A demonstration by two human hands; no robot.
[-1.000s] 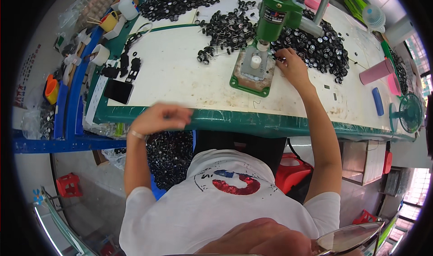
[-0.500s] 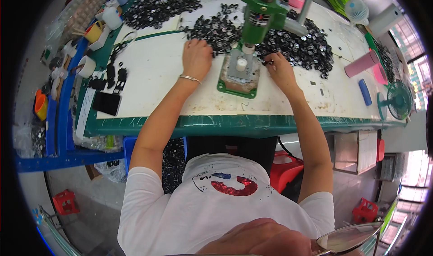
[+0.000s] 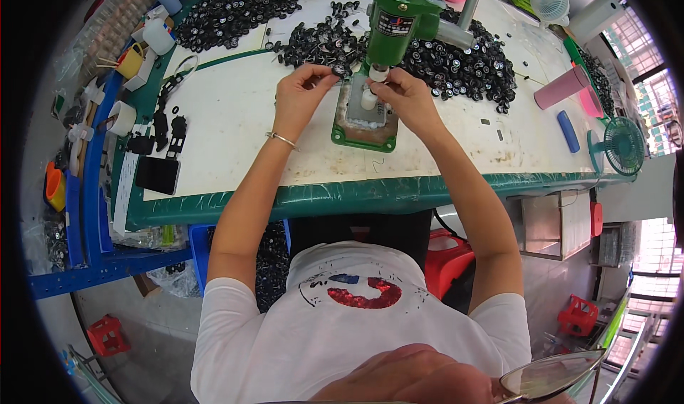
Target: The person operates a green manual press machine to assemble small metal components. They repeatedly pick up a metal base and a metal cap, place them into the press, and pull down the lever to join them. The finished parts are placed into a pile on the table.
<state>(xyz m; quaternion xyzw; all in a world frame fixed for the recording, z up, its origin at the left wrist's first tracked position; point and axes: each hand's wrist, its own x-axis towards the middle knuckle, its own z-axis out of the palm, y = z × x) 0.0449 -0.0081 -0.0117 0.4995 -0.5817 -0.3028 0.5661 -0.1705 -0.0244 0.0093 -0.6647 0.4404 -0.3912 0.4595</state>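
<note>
In the head view, a person's left hand (image 3: 305, 96) is pinching a small black round part (image 3: 339, 70) between thumb and fingertips, just left of a green press (image 3: 383, 46). The part is showing a dark rim and a glossy, paler face; fingers are hiding some of it. The right hand (image 3: 412, 103) is curling in beside a white cylinder (image 3: 368, 100) standing on the press's base; whether its fingertips are gripping anything, one cannot tell. The press is standing back from the front edge of a white-topped bench (image 3: 235, 126). Heaps of similar black parts (image 3: 467, 73) are lying toward the bench's far edge, on both sides of the press. A phone (image 3: 157, 174) is lying near the front left corner. On the press, a dark label (image 3: 395, 25) is bearing a coloured mark and pale lettering, too small to read. A red-and-blue print (image 3: 365, 295) is decorating the person's white shirt (image 3: 285, 340).
</note>
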